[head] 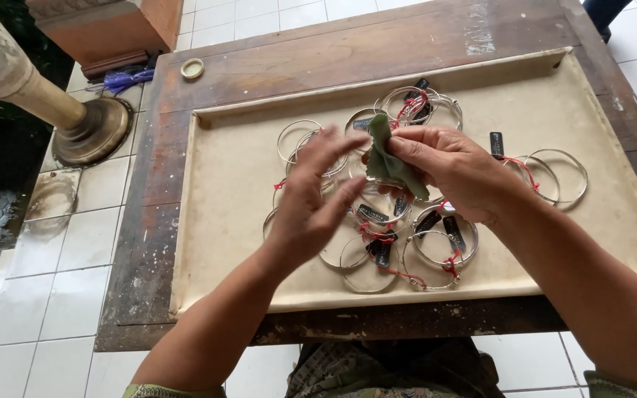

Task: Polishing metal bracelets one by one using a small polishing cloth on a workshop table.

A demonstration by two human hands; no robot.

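My right hand (455,171) pinches a small green cloth (386,162) above a shallow cream tray (245,221). My left hand (317,200) hovers just left of the cloth with its fingers spread and blurred; whether a bangle sits between the hands I cannot tell. Several thin silver bangles (436,250) with red strings and small black tags lie in the tray beneath both hands. More of these rings lie at the back (436,103) and to the right (558,175).
The tray rests on a worn dark wooden table (348,55) over a white tiled floor. A small round lid (192,68) lies at the table's far left corner. A carved wooden post with a round base (94,129) stands on the floor to the left.
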